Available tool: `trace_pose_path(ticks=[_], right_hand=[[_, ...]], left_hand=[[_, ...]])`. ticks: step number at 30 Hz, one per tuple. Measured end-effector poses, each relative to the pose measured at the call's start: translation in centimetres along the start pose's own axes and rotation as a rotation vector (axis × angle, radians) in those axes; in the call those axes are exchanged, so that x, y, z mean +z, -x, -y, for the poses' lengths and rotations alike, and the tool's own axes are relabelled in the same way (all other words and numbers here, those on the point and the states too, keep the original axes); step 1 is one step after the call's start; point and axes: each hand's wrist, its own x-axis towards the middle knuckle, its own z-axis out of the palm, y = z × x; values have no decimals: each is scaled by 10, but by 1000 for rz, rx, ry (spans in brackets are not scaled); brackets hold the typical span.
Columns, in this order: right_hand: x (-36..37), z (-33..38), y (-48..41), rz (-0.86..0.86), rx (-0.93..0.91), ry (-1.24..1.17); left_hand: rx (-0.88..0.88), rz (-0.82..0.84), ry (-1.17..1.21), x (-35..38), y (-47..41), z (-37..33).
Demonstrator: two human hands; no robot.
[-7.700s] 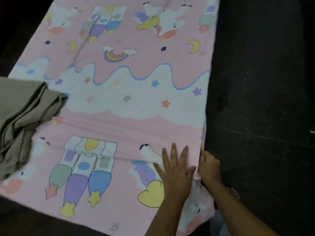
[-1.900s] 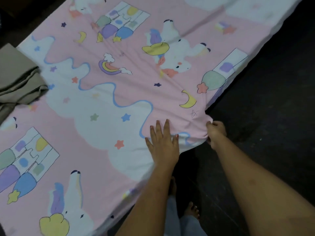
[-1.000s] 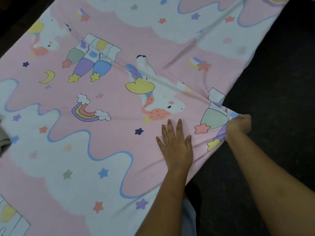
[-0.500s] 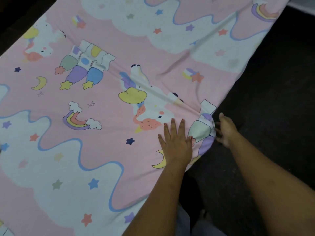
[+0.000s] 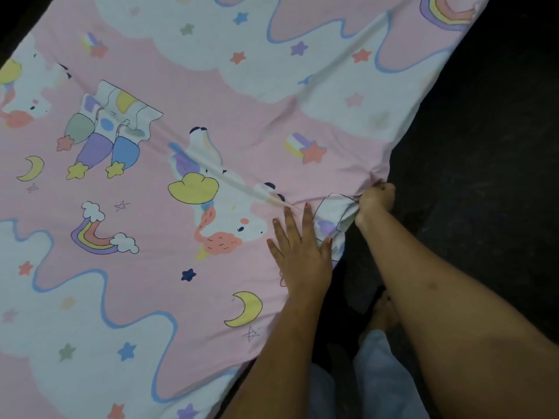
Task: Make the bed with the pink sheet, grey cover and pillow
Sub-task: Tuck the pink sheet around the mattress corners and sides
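The pink sheet (image 5: 248, 122), printed with unicorns, rainbows, moons and stars, covers the mattress and fills most of the view. My left hand (image 5: 298, 252) lies flat on it with fingers spread, close to the right edge. My right hand (image 5: 376, 199) is fisted on the sheet's edge at the mattress side, and creases run from that grip across the unicorn print. Neither the grey cover nor the pillow is in view.
Dark floor (image 5: 484, 176) runs along the right side of the mattress. My legs in light trousers (image 5: 378, 373) and a bare foot (image 5: 382, 309) stand on it beside the mattress edge.
I have shifted further along the mattress edge. My right hand, loose half a second ago, now grips the sheet's edge and pulls it taut. The grey cover has left the view.
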Motion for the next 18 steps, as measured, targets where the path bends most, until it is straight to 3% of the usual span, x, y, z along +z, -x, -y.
trace_pose_path(ticks=[4, 10, 15, 18], right_hand=[[-15, 26, -33, -114, -73, -6], [-36, 13, -37, -164, -189, 408], [-33, 10, -50, 16, -108, 671], [-43, 1, -69, 174, 10, 573]], left_hand=[[-3, -71, -11, 7, -3, -19], [44, -58, -61, 11, -14, -40], [92, -90, -126, 14, -30, -38], [106, -115, -139, 15, -38, -43]])
